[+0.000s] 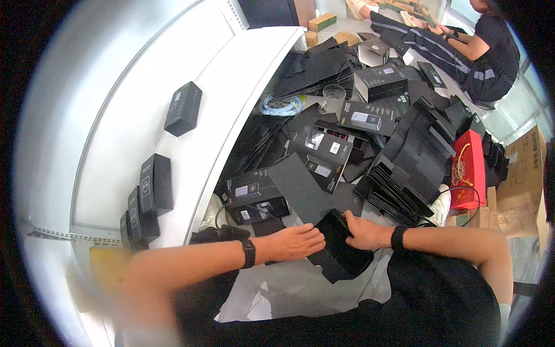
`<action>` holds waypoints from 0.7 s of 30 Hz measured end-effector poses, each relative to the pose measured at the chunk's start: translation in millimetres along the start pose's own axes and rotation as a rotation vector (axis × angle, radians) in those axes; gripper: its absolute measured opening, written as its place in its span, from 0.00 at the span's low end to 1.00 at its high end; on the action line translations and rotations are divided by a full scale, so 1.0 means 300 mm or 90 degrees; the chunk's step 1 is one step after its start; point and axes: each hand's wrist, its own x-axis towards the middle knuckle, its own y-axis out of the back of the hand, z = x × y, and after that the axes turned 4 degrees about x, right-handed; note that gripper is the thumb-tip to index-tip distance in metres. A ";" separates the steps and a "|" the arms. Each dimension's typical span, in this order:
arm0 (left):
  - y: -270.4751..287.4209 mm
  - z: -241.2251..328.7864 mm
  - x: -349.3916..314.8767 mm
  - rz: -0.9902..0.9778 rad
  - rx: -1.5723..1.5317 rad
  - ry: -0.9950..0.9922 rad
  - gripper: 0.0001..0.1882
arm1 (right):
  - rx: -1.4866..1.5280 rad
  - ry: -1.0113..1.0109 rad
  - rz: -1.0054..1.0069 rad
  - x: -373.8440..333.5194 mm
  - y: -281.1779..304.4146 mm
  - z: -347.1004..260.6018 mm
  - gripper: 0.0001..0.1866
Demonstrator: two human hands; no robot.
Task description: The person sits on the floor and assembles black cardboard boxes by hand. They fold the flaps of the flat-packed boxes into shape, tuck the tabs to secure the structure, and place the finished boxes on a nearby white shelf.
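Note:
A black cardboard box (346, 260), partly unfolded with a long panel (300, 185) stretching away from me, lies over my lap. My right hand (365, 232) grips its right wall, thumb on the edge and the other fingers partly hidden. On the left side of the box, my left hand (296, 242) has its fingers bent together over the edge, its thumb hard to make out. Just beyond my left hand sits a printed black box (257, 196). Flat black cartons (393, 194) are stacked past my right hand.
Several closed black boxes (184, 109) stand on a white shelf (214, 115) at left. Black cartons, a coiled pale blue cable (281, 106) and a clear plastic cup (332, 99) cover the floor. At right are a red gift bag (467, 168), a brown carton (523, 179) and a seated person (488, 52).

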 end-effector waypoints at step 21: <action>0.010 0.067 0.036 0.089 -0.278 -0.121 0.31 | -0.327 -0.112 0.526 -0.236 0.690 0.309 0.26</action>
